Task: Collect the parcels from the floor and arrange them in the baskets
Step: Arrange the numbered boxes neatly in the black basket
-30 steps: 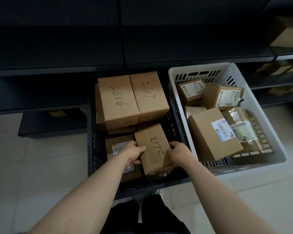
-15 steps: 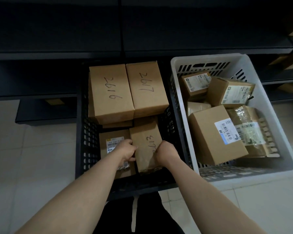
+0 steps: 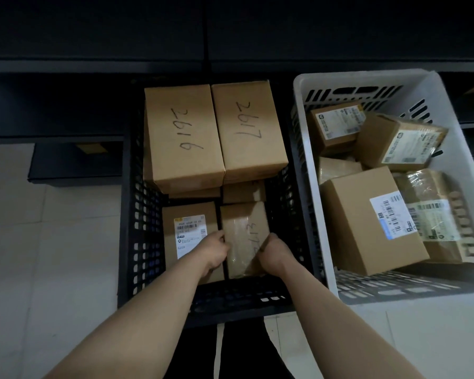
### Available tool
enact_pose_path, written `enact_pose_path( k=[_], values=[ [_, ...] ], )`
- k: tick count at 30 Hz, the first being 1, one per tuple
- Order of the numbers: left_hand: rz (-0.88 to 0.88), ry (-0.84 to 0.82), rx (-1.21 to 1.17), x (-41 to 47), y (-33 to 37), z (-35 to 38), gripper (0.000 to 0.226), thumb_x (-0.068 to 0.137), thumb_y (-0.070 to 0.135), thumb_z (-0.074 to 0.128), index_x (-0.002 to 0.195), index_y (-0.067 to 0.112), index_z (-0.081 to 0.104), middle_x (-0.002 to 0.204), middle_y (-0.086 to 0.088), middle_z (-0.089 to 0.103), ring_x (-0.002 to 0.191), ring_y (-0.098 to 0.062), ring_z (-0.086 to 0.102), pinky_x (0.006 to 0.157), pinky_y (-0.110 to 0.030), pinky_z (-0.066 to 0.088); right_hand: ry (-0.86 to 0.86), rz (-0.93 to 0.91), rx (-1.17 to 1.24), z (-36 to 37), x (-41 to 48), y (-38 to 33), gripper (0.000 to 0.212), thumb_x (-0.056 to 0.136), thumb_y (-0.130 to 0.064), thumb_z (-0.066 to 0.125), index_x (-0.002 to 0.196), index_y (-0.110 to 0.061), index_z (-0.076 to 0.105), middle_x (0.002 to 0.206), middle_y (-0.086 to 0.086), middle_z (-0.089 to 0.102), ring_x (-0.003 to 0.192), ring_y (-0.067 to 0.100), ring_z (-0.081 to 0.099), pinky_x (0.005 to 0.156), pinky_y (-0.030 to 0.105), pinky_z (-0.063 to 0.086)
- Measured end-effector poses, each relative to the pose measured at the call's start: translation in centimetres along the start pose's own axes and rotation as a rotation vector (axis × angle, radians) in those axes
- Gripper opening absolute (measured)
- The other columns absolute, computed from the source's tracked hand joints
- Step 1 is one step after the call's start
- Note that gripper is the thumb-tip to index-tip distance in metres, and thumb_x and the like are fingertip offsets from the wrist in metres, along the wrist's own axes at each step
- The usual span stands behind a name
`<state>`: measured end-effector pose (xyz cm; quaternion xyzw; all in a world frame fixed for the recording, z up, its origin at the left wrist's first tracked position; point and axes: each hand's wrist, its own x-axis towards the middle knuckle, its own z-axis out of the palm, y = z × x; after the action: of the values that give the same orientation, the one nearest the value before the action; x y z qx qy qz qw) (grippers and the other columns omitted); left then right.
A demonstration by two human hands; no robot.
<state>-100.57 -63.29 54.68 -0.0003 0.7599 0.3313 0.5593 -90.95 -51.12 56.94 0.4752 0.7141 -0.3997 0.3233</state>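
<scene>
A small brown parcel marked 2613 [image 3: 244,236] sits low in the front of the black basket [image 3: 126,242]. My left hand [image 3: 216,251] grips its left side and my right hand [image 3: 274,250] grips its right side, fingers curled round the edges. Beside it on the left lies a parcel with a white label [image 3: 188,236]. Behind them, higher up, lie two long boxes marked 2616 [image 3: 181,138] and 2617 [image 3: 246,129]. The white basket [image 3: 309,86] to the right holds several labelled parcels, the largest a brown box [image 3: 367,222].
Dark shelving [image 3: 175,36] runs behind both baskets, with a low shelf [image 3: 74,162] at the left. Pale floor tiles [image 3: 47,269] lie left of the black basket and in front of the white one. My dark trousers [image 3: 241,351] show below.
Both hands have lowered the 2613 parcel from a tilted position down into the front of the black basket, next to the labelled parcel. The view has shifted closer over the baskets.
</scene>
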Motion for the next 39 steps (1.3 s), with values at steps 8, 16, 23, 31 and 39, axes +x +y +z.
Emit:
enact_pose_path(
  k=[8,16,23,31,39],
  values=[
    [-0.005,0.06,0.017,-1.3,1.2,-0.6,0.051,0.101,0.021,0.045,0.15,0.012,0.032,0.15,-0.006,0.042,0.125,-0.022,0.048,0.09,-0.023,0.043,0.03,-0.067,0.128,-0.7,-0.7,0.1,0.037,0.099,-0.008,0.043,0.136,-0.009,0.049,0.13,0.014,0.058,0.117,0.029,0.056,0.092,0.027,0.045],
    [-0.007,0.322,-0.23,-4.3,3.0,-5.0,0.038,0.098,0.013,0.04,0.134,0.006,0.048,0.123,-0.015,0.056,0.104,-0.034,0.058,0.083,-0.035,0.047,0.224,-0.292,0.243,-4.5,-5.5,-3.9,0.05,0.098,-0.016,0.052,0.147,-0.012,0.041,0.143,0.007,0.052,0.118,0.021,0.056,0.089,0.021,0.044],
    [0.226,0.647,-0.337,-9.0,5.9,-8.1,0.054,0.102,0.021,0.032,0.153,0.012,0.018,0.155,-0.012,0.029,0.137,-0.031,0.035,0.11,-0.04,0.03,0.422,-0.527,0.347,-6.2,-9.1,-10.0,0.038,0.1,-0.02,0.049,0.137,-0.012,0.053,0.13,0.003,0.06,0.119,0.016,0.055,0.087,0.018,0.039],
    [0.352,0.542,-0.295,-10.6,9.0,-10.9,0.052,0.104,0.034,0.033,0.154,0.024,0.021,0.158,-0.002,0.027,0.143,-0.023,0.028,0.115,-0.038,0.024,0.326,-0.547,0.34,-6.1,-9.5,-14.2,0.045,0.101,-0.017,0.047,0.145,-0.009,0.041,0.139,0.008,0.054,0.12,0.022,0.055,0.084,0.019,0.039],
    [0.305,0.558,-0.245,-12.6,7.0,-12.9,0.042,0.101,0.045,0.037,0.116,0.012,0.06,0.113,-0.007,0.063,0.101,-0.021,0.057,0.084,-0.034,0.044,0.251,-0.536,0.359,-5.8,-10.5,-13.2,0.047,0.096,-0.029,0.059,0.137,-0.007,0.054,0.133,0.006,0.06,0.116,0.016,0.056,0.092,0.021,0.044]
  ],
)
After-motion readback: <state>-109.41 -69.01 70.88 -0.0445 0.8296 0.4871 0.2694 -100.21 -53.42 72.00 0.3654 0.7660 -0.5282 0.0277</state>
